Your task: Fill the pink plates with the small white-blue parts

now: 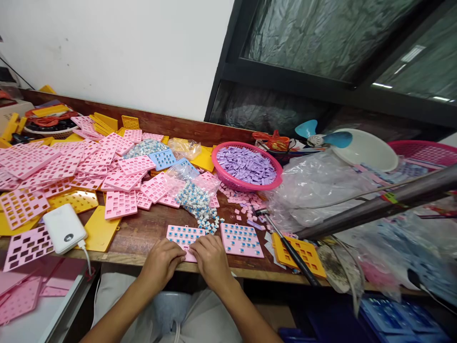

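Pink panel: a flat pink plastic rectangle set with small blue-and-white square pieces (184, 232), lying on the brown wooden table (143, 240) at its near edge, just beyond both hands; its longer side appears to run left to right.
Left hand (162, 261): fingers bent and bunched at the panel's near left part; whether they pinch a piece, I cannot tell.
Right hand (211, 257): fingers curled down over the panel's near right part; any grasp is hidden by the knuckles.
Loose pile: small blue-and-white plastic pieces (200, 204), beyond the panel toward its far right corner; the right hand is the nearer one.
Second panel: another pink rectangle with blue-and-white pieces (242, 239), just right of the right hand.
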The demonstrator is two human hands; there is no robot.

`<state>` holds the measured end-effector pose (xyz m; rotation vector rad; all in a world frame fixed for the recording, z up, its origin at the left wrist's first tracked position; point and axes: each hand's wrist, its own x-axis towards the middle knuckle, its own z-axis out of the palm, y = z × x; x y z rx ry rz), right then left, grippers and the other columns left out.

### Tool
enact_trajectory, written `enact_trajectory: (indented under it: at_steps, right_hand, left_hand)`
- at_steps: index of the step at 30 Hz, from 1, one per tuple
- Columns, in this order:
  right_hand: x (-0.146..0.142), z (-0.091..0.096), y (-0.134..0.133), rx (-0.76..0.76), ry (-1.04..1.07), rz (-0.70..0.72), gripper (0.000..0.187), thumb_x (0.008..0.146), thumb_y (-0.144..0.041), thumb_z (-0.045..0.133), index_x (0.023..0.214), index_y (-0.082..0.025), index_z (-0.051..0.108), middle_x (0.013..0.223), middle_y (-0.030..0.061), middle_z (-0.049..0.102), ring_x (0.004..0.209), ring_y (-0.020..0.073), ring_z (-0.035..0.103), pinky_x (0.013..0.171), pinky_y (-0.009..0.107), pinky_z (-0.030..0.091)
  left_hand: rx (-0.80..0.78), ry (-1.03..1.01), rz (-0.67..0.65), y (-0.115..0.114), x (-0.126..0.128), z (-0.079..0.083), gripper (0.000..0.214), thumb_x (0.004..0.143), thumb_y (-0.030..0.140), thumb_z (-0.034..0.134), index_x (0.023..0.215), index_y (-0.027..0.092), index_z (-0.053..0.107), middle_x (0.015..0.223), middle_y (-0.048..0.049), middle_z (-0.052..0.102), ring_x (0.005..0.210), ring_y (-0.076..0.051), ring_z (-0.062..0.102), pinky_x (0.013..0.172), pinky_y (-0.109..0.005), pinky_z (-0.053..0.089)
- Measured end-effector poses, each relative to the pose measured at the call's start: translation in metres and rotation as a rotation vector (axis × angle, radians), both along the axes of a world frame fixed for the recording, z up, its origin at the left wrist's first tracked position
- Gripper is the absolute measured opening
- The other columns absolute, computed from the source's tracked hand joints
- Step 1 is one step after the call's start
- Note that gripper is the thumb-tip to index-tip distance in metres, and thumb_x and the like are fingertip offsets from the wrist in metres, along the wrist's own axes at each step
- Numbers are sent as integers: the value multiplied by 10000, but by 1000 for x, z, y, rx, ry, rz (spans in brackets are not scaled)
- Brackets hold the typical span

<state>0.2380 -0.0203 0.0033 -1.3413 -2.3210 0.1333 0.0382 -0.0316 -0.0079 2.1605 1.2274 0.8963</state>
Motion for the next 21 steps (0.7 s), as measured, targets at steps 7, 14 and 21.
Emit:
enact_trajectory:
  at_steps: [7,14,21]
  right_hand:
    - [5,-6,-1,-52,94,-28,122,978,-264,616,951,-245,734,928,49,693,942,218,562,814,364,386]
    - [2,5,1,-121,-3,-9,101,954,-275,649,923,-254,742,911,39,695,928,219,565,791,356,370]
    - [24,16,35,-131,176,-53,118,950,-244,626,917,-226,738,919,34,713,885,191,628,819,315,431]
  left_hand:
    - [120,125,68,-6,3,-6,208,990,237,552,1017,256,757,970,-61,715,899,-228,589,791,-398,487]
    - [70,114,58,-3,-1,-5,159,960,257,601,985,263,757,957,-59,670,911,-228,580,786,-383,476]
    - [185,46,63,-12,-8,-15,226,994,251,531,1131,241,711,1086,-90,687,996,-229,630,858,-392,543]
